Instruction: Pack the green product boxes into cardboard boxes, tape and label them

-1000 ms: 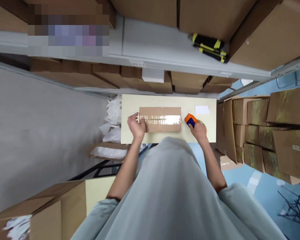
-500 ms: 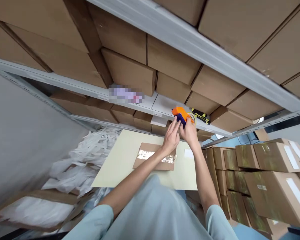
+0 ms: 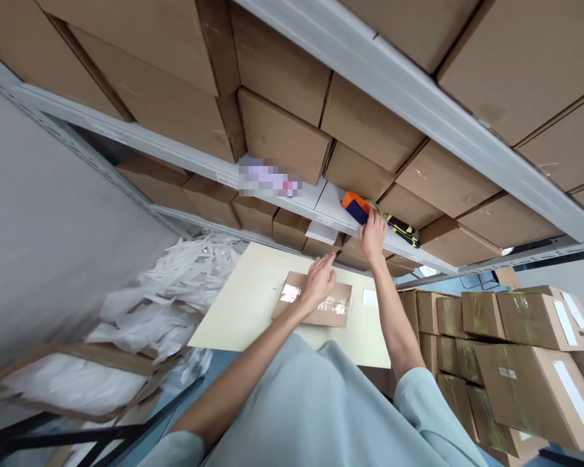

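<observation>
An orange and dark blue tape dispenser [image 3: 356, 207] is at the shelf edge [image 3: 296, 206], with my right hand [image 3: 372, 235] closed on its near end. Beside it on the shelf lie black and yellow tools [image 3: 401, 229], whose exact kind I cannot make out. My left hand [image 3: 320, 280] is open above a small cardboard box [image 3: 339, 306], fingers stretched forward and holding nothing. Shiny clear tape runs along the top of that box, which lies flat on a pale yellow tabletop [image 3: 238, 305]. To its right, a white paper slip [image 3: 370, 297] rests on the tabletop.
Cardboard boxes [image 3: 282, 133] fill the shelves above and behind the tabletop. More taped boxes [image 3: 525, 376] are stacked at the right. White paper strips [image 3: 180, 279] are heaped at the left, near an open carton [image 3: 78, 383] of white material. A blurred purple item [image 3: 270, 178] sits on the shelf.
My right hand has moved the tape dispenser onto the shelf beside the black and yellow tools. My left hand has come away from the dispenser, back towards the small box.
</observation>
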Demonstrator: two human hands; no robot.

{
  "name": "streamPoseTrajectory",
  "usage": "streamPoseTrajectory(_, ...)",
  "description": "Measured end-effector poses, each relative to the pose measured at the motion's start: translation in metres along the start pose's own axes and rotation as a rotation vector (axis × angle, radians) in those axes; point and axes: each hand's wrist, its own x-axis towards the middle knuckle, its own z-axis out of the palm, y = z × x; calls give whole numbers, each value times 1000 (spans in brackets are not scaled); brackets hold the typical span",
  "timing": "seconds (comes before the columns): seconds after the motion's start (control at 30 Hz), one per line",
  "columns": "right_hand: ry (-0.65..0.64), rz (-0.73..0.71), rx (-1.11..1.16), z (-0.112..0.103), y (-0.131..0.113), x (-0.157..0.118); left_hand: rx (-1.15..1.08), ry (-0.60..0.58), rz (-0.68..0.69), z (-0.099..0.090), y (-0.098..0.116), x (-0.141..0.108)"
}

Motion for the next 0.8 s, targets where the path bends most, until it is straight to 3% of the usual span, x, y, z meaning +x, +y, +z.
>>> streamPoseTrajectory(0.07, 47, 53, 65, 19, -2, -56, 30, 37, -166, -16, -38, -34)
streamPoseTrajectory(0.17, -91, 183, 220, 52, -16, -163, 65, 85, -412, -39, -80, -83)
streamPoseTrajectory(0.23, -228, 329, 332, 68, -31, -228, 78, 39, -529, -50, -90, -105)
streamPoseTrajectory(0.3, -319, 497, 417, 77, -45, -272, 82, -91, -617, -52, -87, -114)
streamPoseTrajectory(0.4, -379, 689, 501, 87, -49, -294, 163, -198, -727, -41, -76, -111)
streamPoseTrajectory(0.53, -496, 794, 590, 100, -31, -289, 278, -220, -822, -23, -71, -101)
streamPoseTrajectory(0.63, -492, 718, 737, 105, -18, -290, 301, -262, -818, -23, -76, -100)
streamPoseTrajectory(0.8, -443, 547, 880, 111, -8, -298, 274, -350, -711, -42, -89, -98)
